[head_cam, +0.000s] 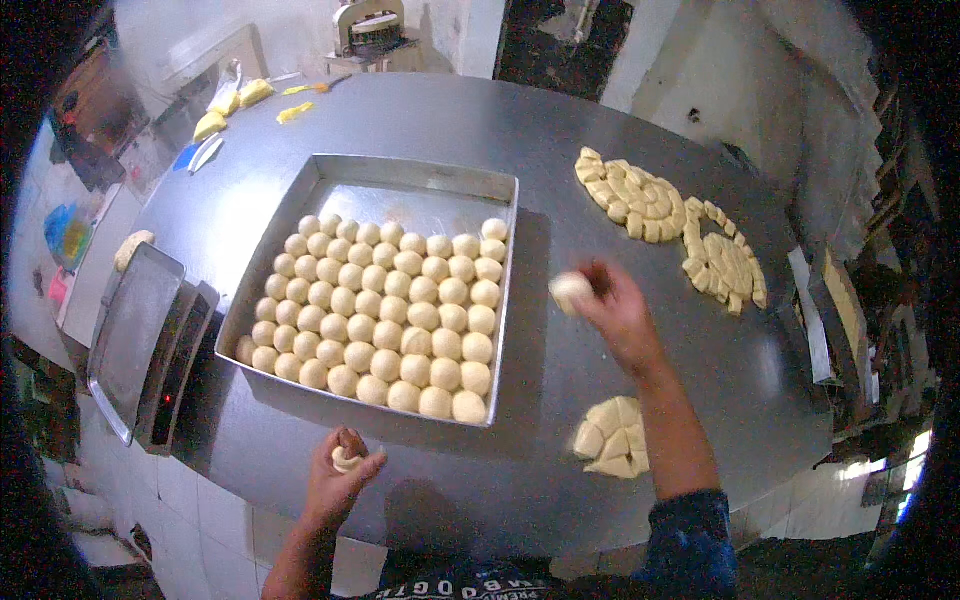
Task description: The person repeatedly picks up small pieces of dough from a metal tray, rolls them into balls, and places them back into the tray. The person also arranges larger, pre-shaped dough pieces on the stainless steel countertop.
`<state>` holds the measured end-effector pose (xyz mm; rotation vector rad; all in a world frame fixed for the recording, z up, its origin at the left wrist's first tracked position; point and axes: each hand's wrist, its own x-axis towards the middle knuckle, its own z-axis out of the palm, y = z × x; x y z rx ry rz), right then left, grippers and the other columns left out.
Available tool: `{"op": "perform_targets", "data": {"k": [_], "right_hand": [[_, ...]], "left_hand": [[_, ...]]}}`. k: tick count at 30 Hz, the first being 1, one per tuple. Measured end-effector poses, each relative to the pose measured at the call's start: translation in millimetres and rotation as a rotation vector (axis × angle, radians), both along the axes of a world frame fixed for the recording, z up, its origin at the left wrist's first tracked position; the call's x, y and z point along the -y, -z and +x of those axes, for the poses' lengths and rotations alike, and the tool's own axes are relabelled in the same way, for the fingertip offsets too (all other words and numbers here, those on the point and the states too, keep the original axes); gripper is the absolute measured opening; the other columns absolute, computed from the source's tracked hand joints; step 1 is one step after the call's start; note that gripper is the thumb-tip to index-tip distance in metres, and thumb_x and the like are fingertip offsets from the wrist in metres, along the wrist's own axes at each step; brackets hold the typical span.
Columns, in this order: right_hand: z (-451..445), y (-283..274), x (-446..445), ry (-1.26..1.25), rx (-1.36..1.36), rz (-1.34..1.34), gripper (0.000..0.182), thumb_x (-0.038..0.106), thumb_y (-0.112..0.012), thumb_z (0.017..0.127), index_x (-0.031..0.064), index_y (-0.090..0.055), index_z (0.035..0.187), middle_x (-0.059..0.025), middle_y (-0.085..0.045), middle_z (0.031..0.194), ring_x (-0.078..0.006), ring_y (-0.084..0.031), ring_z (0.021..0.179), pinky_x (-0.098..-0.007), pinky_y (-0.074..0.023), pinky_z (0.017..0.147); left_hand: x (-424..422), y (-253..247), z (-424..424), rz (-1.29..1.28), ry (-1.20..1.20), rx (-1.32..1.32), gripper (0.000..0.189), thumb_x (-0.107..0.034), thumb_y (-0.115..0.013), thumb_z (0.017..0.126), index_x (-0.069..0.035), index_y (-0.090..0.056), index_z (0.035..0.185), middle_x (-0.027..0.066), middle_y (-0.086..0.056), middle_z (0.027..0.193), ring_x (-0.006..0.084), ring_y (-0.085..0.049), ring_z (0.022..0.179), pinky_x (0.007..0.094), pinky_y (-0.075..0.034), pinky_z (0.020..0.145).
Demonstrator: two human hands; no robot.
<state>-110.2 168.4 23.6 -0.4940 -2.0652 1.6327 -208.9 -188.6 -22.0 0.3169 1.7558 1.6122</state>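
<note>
A deep square metal baking pan (420, 196) lies before me, with rows of round dough balls (392, 308) filling all but its far part. Just below the pan's near edge, my left hand (339, 469) curls around a small dough piece (346, 459). To the right of the pan, my right hand (611, 304) grips a pale dough piece (571, 291); both are blurred. Between my right forearm and the pan rests a cut flat dough slab (613, 439), partly hidden by the arm. Two cut dough rounds (637, 196) (724, 259) lie beyond my right hand.
All this rests on a grey metal table (442, 112). At the left edge stand a shallow metal tray (139, 337) and a digital scale (169, 390) with a red light. Yellow-filled plastic bags (225, 112) sit at the far left. A press-like machine (369, 26) stands behind the table.
</note>
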Motion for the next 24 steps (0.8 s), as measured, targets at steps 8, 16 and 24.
{"op": "perform_targets", "data": {"k": [8,16,24], "right_hand": [[-184.5,11.9,-34.2,0.387,-0.009,0.869,0.031,0.013,-0.059,0.077,0.004,-0.052,0.105,-0.0146,-0.058,0.099,-0.0261,-0.057,0.092,-0.0333,-0.045,0.079],[-15.9,6.4,99.6,-0.097,-0.068,0.49,0.031,0.018,-0.048,0.086,0.0044,-0.05,0.114,-0.0152,-0.051,0.113,-0.0274,-0.049,0.105,-0.0391,-0.0373,0.09],[252.2,65.5,94.7,0.804,0.204,-0.123,0.028,0.015,-0.049,0.086,0.0064,-0.051,0.113,-0.0126,-0.055,0.112,-0.0294,-0.048,0.108,-0.0413,-0.0383,0.091]], "left_hand": [[18.3,-3.2,-21.2,0.185,0.123,0.247,0.027,-0.027,-0.05,0.086,-0.006,-0.046,0.103,0.0053,-0.049,0.097,0.0152,-0.046,0.089,0.0281,-0.036,0.08],[-38.3,-7.0,12.8,0.311,0.354,0.461,0.049,-0.03,-0.038,0.093,-0.002,-0.03,0.131,0.0126,-0.042,0.126,0.0217,-0.039,0.118,0.0348,-0.028,0.101],[-128.0,15.9,78.3,0.131,0.763,-0.089,0.03,-0.022,-0.046,0.09,-0.003,-0.056,0.111,0.0101,-0.061,0.099,0.0223,-0.054,0.099,0.0357,-0.042,0.086]]}}
